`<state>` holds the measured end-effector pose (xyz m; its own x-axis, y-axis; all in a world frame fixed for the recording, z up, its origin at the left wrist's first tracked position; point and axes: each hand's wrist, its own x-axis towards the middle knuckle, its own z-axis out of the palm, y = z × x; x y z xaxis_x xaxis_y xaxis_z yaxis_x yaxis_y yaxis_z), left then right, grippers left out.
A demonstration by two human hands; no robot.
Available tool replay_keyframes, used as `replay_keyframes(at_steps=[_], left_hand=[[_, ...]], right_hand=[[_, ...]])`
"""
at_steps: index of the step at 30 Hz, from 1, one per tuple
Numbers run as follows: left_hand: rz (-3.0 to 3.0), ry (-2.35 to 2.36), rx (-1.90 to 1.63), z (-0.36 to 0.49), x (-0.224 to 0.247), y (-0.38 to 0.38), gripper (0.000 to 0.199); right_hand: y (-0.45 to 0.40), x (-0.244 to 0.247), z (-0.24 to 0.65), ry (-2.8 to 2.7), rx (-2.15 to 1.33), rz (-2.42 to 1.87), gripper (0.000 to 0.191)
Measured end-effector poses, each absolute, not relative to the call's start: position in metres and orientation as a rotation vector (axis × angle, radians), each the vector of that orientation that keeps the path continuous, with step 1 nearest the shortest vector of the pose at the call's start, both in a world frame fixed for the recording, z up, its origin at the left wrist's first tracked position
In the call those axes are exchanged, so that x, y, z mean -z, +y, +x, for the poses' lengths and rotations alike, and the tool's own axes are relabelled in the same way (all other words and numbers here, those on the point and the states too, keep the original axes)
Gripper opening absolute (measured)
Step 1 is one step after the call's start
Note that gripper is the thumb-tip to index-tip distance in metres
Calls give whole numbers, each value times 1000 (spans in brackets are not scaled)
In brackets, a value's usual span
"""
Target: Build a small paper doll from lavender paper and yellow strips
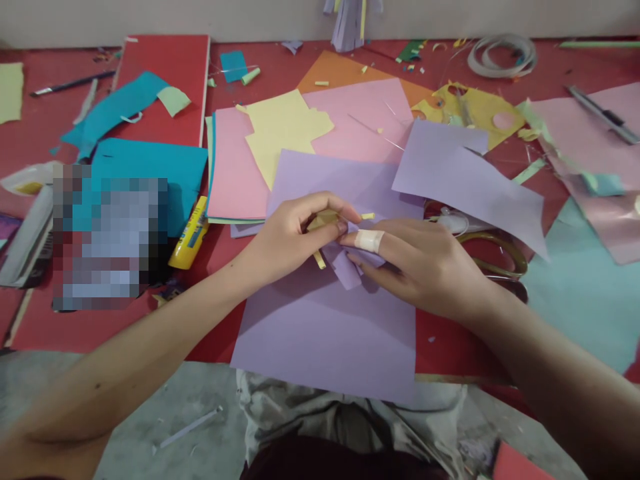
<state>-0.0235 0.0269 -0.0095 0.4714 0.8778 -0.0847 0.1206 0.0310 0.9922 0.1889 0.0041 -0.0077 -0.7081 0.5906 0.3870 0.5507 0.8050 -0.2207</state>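
Note:
In the head view, my left hand point(300, 237) curls its thumb and fingers around a small purple paper piece point(346, 270) with yellow bits point(320, 260) sticking out. My right hand point(417, 260), a white bandage point(369, 241) around one finger, pinches the same piece from the other side. The fingertips of both hands meet over it and hide much of its shape. Beneath them lies a large purple sheet point(325, 340), which hangs over the table's front edge.
A yellow glue stick point(190, 233) and blue paper point(150, 157) lie left. Behind are pink sheets point(235, 173) and a torn pale-yellow piece point(285, 127). To the right are a cut purple sheet point(465, 180), scissors point(500, 250), a cutter knife point(603, 115) and coiled clear tubing point(503, 57).

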Motion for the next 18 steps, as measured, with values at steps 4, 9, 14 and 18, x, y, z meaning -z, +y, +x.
replay_keyframes(at_steps=[4,9,14,18], left_hand=[[1448,945,-738,-24,10,27,12],[1455,957,-733,-24,10,26,12],[1462,955,-740,-24,10,26,12],[1453,940,-747,-24,9,26,12]], right_hand=[[4,8,190,-2559,-97,-853,16],[4,8,189,-2565,-96,-862,21],[4,8,189,-2569,-141,-858,22],[4,7,190,-2577,-169,-858,24]])
